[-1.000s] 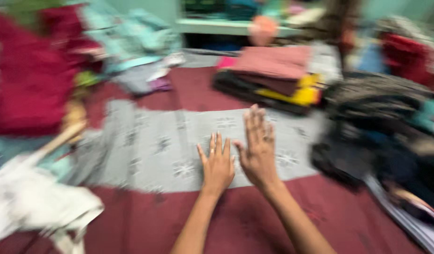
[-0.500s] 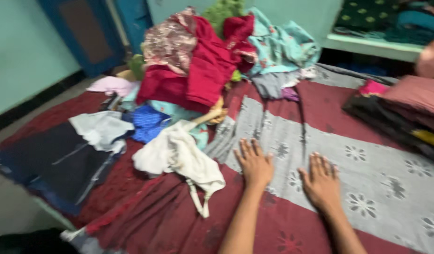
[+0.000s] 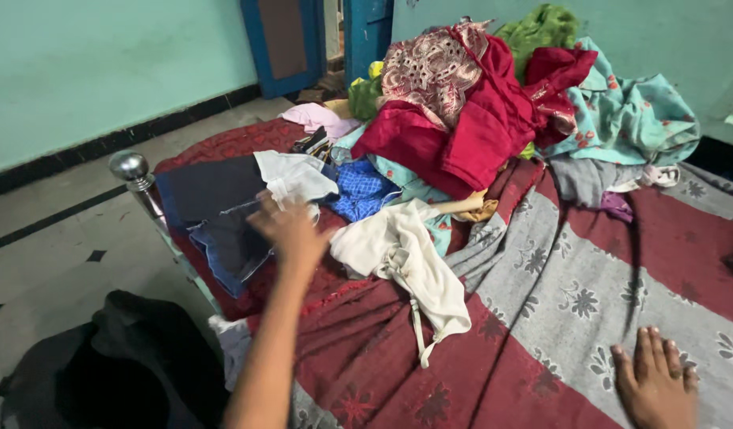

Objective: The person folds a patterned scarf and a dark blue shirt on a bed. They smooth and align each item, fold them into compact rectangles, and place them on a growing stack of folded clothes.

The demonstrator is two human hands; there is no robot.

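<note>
- Fingers of the left hand (image 3: 289,225) are blurred, loosely spread and gripping nothing, hovering over the dark blue garment (image 3: 216,210) at the bed's left edge, just beside a white cloth (image 3: 295,175).
- Right hand (image 3: 656,381) lies flat, fingers open, on the grey flowered bedspread (image 3: 557,294) at near right.
- Cream garment (image 3: 402,254) sprawls between the hands, unfolded.
- Far behind, the heap of clothes (image 3: 478,103), red, teal, green, is jumbled; judging by this, sorting has hardly begun here.
- Dark cloth (image 3: 120,365) lies on the floor (image 3: 57,238), near left.
</note>
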